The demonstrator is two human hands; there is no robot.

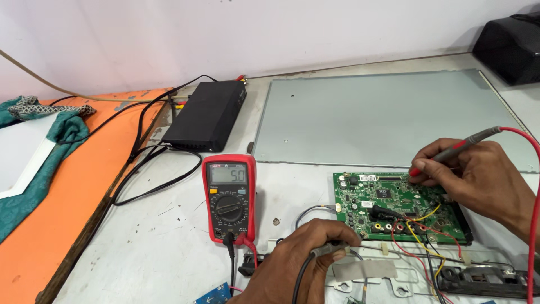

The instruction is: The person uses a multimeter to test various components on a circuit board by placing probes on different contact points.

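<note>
**Over the green board, both probes held**

At the board's far edge, my right hand [478, 177] pinches the red probe [455, 147], tip on the green circuit board [394, 202]; my left hand [298, 259] is closed round the black probe [332, 247] near the board's near-left corner; the board lies flat, studded with round jacks and loose wires; the red multimeter [229, 197] lies left of it, its screen lit; a grey metal panel [382, 118] lies beyond.
</note>
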